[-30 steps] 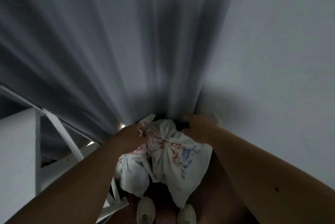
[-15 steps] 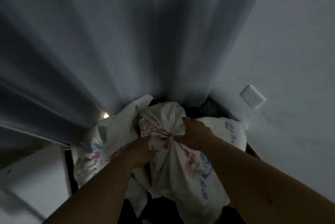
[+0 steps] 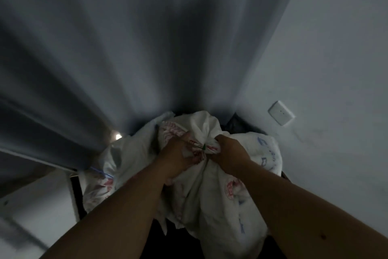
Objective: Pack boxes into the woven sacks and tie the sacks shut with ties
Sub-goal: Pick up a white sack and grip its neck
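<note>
A white woven sack [image 3: 212, 195] with red and blue print hangs low in the middle, its neck gathered and bound by a green tie [image 3: 203, 147]. My left hand [image 3: 178, 153] grips the gathered neck from the left. My right hand [image 3: 227, 153] grips it from the right, fingers curled into the cloth. Two more white sacks lie behind, one to the left [image 3: 109, 166] and one to the right [image 3: 264, 151]. No boxes show.
A grey curtain [image 3: 130, 53] hangs straight ahead, a plain wall with a white socket [image 3: 281, 112] is on the right. A white surface [image 3: 35, 202] lies at lower left. A small light [image 3: 118, 136] glows under the curtain.
The sack I hold has come down among the other sacks and nearer the curtain's foot. Both hands have closed in on the gathered neck; the view has tilted, showing the wall socket.
</note>
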